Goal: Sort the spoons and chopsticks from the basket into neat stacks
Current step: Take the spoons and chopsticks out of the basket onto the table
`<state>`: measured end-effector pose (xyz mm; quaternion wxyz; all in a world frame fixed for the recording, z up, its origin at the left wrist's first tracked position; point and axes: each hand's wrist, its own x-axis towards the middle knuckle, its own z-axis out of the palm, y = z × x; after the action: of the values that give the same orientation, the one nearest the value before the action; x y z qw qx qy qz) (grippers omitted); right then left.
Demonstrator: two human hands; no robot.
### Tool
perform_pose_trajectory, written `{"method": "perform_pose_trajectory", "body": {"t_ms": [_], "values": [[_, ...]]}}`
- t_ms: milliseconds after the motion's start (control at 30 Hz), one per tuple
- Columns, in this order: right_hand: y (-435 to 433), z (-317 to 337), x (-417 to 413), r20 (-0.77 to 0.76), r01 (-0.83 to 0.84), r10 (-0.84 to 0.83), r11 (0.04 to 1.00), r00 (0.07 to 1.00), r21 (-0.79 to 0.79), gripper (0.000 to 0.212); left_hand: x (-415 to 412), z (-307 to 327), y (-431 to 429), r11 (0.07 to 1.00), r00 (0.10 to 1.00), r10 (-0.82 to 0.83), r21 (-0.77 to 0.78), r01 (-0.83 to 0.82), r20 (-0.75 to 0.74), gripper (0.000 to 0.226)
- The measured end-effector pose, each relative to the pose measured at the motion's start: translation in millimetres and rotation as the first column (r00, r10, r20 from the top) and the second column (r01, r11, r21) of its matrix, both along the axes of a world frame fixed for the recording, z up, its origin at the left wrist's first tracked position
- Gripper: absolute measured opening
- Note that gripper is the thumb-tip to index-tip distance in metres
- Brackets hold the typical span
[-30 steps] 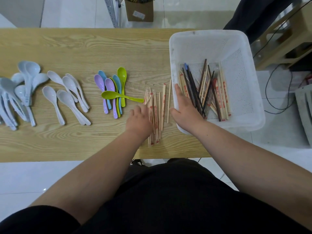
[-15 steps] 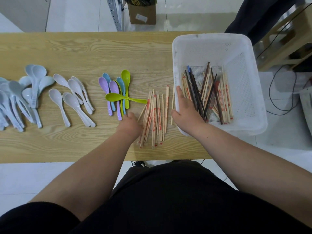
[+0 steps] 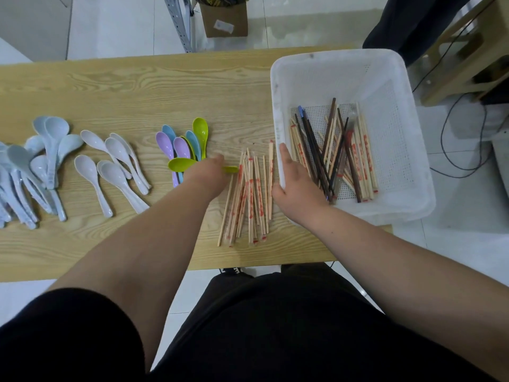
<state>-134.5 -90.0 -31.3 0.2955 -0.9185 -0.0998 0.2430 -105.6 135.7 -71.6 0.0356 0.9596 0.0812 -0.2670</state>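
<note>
Spoon (image 3: 180, 164) under left hand (image 3: 205, 175), grip unclear | right hand (image 3: 296, 186) fingers spread on basket (image 3: 278, 106)

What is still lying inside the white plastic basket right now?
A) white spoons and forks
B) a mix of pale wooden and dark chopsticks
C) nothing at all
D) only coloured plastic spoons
B: the white plastic basket holds pale wooden chopsticks with red print mixed with dark chopsticks; no spoon shows in it, and the spoons in view lie on the wooden table.
</note>
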Motion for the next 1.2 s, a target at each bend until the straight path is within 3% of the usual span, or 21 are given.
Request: {"method": "perform_pose_trajectory", "body": {"t_ms": [133,300,500,600,767,933,1033,1100,1200], "values": [[-1,-1,1,-0.012,0.001,-0.001,1.0,1.0,-0.004,0.081,4,5,4,0.973,0.981,-0.182,0.134,0.19,-0.071,0.031],[-1,-4,1,-0.023,0.008,-0.008,1.0,1.0,-0.003,0.082,-13,19,18,0.966,0.968,-0.248,0.059,0.25,-0.041,0.026],[2,-6,1,-0.018,0.008,-0.008,1.0,1.0,-0.027,0.084,-46,26,57,0.981,0.973,0.123,-0.172,-0.09,0.194,0.032],[8,-7,0,-0.009,-0.002,0.001,0.998,1.0,-0.058,0.084,-61,19,69,0.967,0.958,0.202,-0.198,-0.161,0.206,0.028],[14,-9,0,-0.021,-0.001,-0.001,0.996,1.0,-0.087,0.084,-66,7,68,0.971,0.974,0.218,-0.11,-0.21,0.059,0.028],[5,-3,1,-0.028,0.054,-0.053,0.998,0.998,0.013,0.084,-76,7,57,0.989,0.982,0.136,-0.068,-0.128,0.13,0.04],[2,1,1,-0.057,0.047,-0.044,0.998,0.997,0.052,0.085,-79,10,55,0.992,0.989,0.117,-0.045,-0.114,0.086,0.055],[1,4,1,-0.085,0.046,-0.041,0.997,0.996,0.061,0.086,-79,8,55,0.99,0.989,0.136,-0.04,-0.134,0.063,0.063],[-7,11,0,-0.143,0.022,-0.007,0.994,0.99,0.107,0.082,-71,10,44,0.972,0.96,0.227,-0.099,-0.213,0.164,0.062]]}}
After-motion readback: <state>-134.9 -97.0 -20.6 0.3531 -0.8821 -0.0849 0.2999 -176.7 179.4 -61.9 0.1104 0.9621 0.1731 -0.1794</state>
